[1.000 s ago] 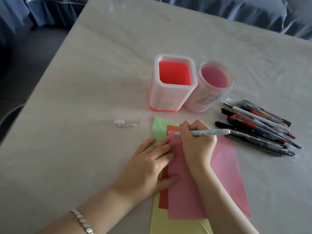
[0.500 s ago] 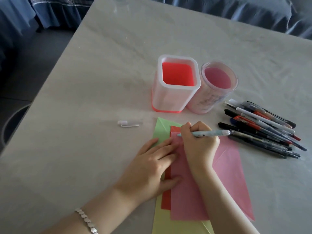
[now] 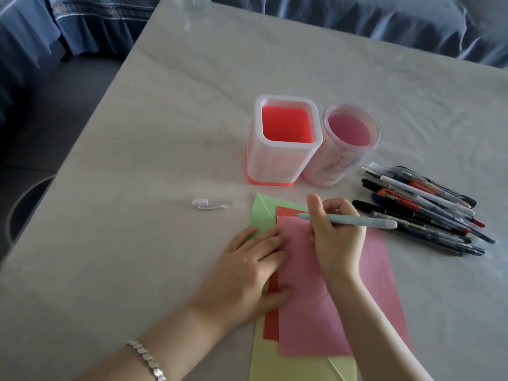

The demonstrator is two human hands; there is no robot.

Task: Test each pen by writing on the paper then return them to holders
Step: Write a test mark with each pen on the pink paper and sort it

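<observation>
While a left hand (image 3: pixel 247 270), a silver link bracelet (image 3: pixel 148 358) at its wrist, lies flat with straight fingers on a fanned stack of paper, the right hand (image 3: pixel 335 243) grips a light blue plastic pen (image 3: pixel 354 220), fingers curled round the barrel. The pen's tip sits at the upper edge of the pink paper sheet (image 3: pixel 310 312), which tops a red sheet (image 3: pixel 271 312) and a pale yellow-green sheet (image 3: pixel 275 367). All lie on a pale grey worktop (image 3: pixel 123 257). Left of the paper lies a small white pen cap (image 3: pixel 210 204). To the right, just beside the sheets, is a loose pile of black, red, blue and white pens (image 3: pixel 428 213). Beyond stand a square translucent white holder (image 3: pixel 275 166) with an orange-red base and, close beside it, a round clear holder (image 3: pixel 341 166) with a pink bottom. Blue cloth (image 3: pixel 357 17) lies past the far edge.
</observation>
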